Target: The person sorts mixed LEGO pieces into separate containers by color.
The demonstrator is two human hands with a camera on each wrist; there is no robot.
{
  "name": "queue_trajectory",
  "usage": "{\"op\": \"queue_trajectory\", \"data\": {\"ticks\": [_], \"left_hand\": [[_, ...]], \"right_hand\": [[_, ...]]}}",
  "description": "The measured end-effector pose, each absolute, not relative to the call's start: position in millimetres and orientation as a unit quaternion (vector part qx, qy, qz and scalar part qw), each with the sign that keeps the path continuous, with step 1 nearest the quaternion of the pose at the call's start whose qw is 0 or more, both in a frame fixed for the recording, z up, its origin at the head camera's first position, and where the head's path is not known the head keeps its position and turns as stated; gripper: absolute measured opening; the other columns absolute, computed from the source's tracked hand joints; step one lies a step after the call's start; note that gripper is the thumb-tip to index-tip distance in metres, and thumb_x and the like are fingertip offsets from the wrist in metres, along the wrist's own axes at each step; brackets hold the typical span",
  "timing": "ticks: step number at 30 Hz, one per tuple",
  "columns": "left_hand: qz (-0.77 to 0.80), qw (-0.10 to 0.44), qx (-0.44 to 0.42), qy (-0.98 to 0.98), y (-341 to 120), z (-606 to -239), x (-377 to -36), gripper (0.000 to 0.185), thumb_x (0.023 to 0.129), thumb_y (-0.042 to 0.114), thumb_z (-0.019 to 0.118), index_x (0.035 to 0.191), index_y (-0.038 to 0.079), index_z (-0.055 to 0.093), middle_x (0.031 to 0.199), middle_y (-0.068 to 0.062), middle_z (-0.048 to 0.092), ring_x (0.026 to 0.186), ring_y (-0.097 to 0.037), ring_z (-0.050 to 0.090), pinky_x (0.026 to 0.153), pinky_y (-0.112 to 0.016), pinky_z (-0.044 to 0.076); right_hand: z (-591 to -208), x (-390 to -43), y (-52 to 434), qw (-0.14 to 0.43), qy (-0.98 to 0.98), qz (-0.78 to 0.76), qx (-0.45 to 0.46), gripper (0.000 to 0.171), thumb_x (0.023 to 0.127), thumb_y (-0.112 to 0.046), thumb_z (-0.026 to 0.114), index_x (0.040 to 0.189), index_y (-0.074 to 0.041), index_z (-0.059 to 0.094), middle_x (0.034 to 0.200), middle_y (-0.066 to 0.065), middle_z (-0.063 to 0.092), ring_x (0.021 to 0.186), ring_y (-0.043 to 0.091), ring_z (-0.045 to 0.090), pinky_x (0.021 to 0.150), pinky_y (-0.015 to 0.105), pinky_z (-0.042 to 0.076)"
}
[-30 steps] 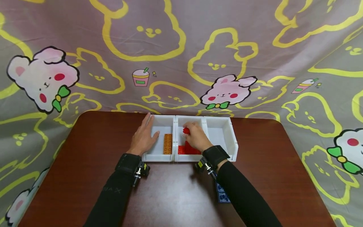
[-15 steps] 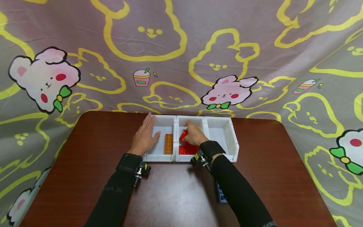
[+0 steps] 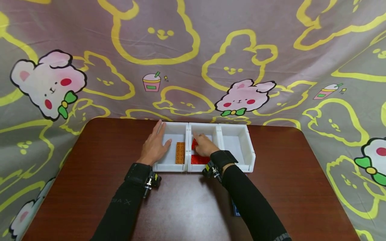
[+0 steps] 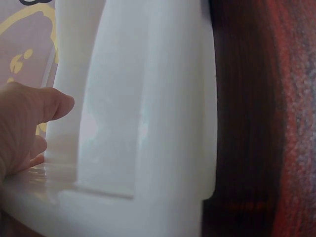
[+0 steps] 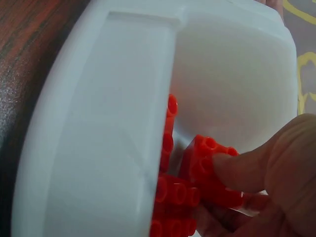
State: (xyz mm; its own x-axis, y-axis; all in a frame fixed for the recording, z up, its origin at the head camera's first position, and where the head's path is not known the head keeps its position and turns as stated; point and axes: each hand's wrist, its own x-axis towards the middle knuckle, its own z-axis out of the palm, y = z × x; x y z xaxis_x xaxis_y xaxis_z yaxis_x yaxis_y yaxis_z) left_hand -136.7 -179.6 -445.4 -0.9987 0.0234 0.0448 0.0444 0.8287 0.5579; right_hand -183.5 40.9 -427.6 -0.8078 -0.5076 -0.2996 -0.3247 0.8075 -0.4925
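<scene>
bunny cloth [image 3: 178, 72]: hangs at the far side of the table.
brown table [image 3: 69, 187]: has three white boxes in a row, left box [image 3: 176, 127], middle box [image 3: 208, 128], right box [image 3: 233, 144].
left hand [image 3: 152, 145]: fingers straight, resting on the left box's left rim, holding nothing.
right hand [image 3: 205, 145]: in the middle box, pinching a red brick [image 5: 202, 169].
orange brick [image 3: 180, 153]: in the left box, by its right wall.
other red bricks [image 3: 199, 159]: near side, middle box.
red brick: left side, middle box; it tilted a moment ago, now it's straighter, so it seems nearly placed.
views: only the right wrist shows the thumb on the brick's bumps; only the head shows the orange brick.
</scene>
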Motion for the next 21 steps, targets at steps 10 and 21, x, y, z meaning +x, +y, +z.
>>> {"op": "queue_trajectory", "data": {"ticks": [10, 21], "left_hand": [[-0.289, 0.013, -0.016, -0.957, -177.0, -443.4, -137.6, 0.075, 0.098, 0.031, 0.058, 0.157, 0.012, 0.015, 0.163, -0.002, 0.003, 0.130, -0.042, 0.039, 0.093, -0.060, 0.041], [-0.295, 0.017, -0.017, -0.955, -178.1, -442.9, -135.0, 0.075, 0.098, 0.029, 0.058, 0.157, 0.012, 0.015, 0.163, -0.003, 0.003, 0.132, -0.043, 0.037, 0.096, -0.060, 0.039]], "right_hand": [[-435.5, -179.9, 44.6, 0.174, 0.930, -0.207, -0.248, 0.037, 0.092, 0.003, 0.054, 0.129, 0.001, 0.060, 0.123, 0.020, 0.056, 0.116, 0.035, 0.050, 0.098, 0.041, 0.041], [-438.8, -174.0, 45.7, 0.143, 0.933, -0.202, -0.263, 0.030, 0.096, -0.007, 0.059, 0.125, -0.001, 0.063, 0.119, 0.017, 0.060, 0.115, 0.035, 0.054, 0.100, 0.042, 0.042]]}}
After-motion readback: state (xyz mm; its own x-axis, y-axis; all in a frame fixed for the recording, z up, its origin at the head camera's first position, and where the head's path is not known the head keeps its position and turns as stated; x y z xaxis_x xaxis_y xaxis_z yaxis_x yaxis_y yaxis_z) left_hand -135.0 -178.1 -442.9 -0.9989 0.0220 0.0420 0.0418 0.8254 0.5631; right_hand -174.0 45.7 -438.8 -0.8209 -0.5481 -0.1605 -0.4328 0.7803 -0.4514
